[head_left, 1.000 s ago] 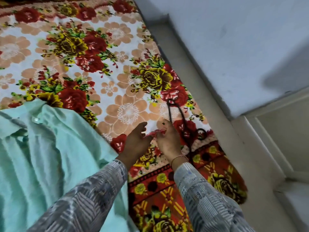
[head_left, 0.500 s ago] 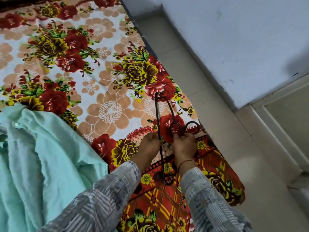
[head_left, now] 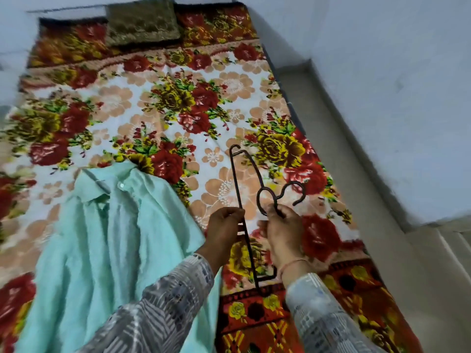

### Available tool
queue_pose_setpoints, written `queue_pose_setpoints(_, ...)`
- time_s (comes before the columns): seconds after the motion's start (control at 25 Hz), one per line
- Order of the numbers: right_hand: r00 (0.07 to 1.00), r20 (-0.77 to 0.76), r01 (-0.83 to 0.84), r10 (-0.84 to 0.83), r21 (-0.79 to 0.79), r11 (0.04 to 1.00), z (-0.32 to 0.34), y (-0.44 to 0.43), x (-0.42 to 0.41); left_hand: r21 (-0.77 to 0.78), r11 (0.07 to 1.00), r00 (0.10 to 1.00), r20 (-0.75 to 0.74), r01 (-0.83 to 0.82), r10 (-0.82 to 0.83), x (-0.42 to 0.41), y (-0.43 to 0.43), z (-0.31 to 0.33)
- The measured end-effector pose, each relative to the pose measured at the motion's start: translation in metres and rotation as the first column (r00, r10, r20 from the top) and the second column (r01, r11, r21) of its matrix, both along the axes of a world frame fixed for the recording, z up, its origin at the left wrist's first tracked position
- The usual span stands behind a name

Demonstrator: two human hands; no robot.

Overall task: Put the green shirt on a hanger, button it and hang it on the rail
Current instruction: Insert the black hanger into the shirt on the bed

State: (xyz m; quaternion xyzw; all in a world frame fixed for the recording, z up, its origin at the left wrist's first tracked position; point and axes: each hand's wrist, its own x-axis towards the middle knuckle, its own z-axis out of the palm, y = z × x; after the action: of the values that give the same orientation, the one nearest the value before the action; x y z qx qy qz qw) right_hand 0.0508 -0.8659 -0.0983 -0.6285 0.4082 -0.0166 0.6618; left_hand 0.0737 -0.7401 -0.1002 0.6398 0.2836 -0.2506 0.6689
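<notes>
The pale green shirt (head_left: 107, 230) lies flat on the bed, collar toward the far end, a white button visible near the collar. A dark thin hanger (head_left: 238, 184) is lifted above the bed to the right of the shirt. My left hand (head_left: 224, 228) pinches its long bar. My right hand (head_left: 280, 225) grips it at the neck, just below the curled hook (head_left: 297, 192), which points right. The hanger's lower end shows between my two patterned sleeves. No rail is in view.
The bed carries a floral blanket (head_left: 178, 103) in red, yellow and peach. A brown cushion (head_left: 142, 21) lies at its far end. A grey floor strip (head_left: 344, 154) runs along the bed's right side, below a pale wall (head_left: 395, 72).
Both hands picked the hanger up off the blanket and raised it. The view swung up and left, so the whole shirt and the bed's far end now show.
</notes>
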Motion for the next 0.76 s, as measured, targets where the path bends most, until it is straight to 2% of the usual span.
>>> queue_pose_setpoints(0.12,0.987,0.032,-0.153,0.156,-0.08,0.985,0.004,0.068,0.03,0.093,0.994,0.995,0.078,-0.062,0.055,0.026,0.099,0.01)
queue_pose_setpoints(0.2,0.943,0.039,-0.317,0.331,-0.2,0.927,0.0,0.123,0.053,0.21,0.966,0.985,0.125,-0.147,0.123,0.043,0.185,0.007)
queue_pose_setpoints(0.32,0.839,-0.018,-0.503,0.545,-0.408,0.762,-0.005,0.188,0.078,0.421,0.866,0.962,0.154,-0.271,0.226,0.065,0.293,-0.01)
queue_pose_setpoints(0.44,0.738,-0.158,-0.601,0.656,-0.595,0.533,-0.014,0.247,0.098,0.572,0.778,0.966,0.145,-0.26,0.216,0.081,0.371,-0.03)
queue_pose_setpoints(0.52,0.73,-0.239,-0.612,0.64,-0.645,0.458,-0.016,0.274,0.105,0.585,0.782,0.976,0.165,-0.214,0.143,0.089,0.398,-0.036)
queue_pose_setpoints(0.68,0.756,-0.314,-0.592,0.574,-0.702,0.396,-0.018,0.307,0.115,0.503,0.863,0.993,0.118,-0.047,-0.014,0.105,0.43,-0.062)
queue_pose_setpoints(0.76,0.723,-0.336,-0.618,0.604,-0.705,0.347,-0.017,0.312,0.121,0.452,0.891,0.994,0.107,-0.039,-0.011,0.115,0.438,-0.07)
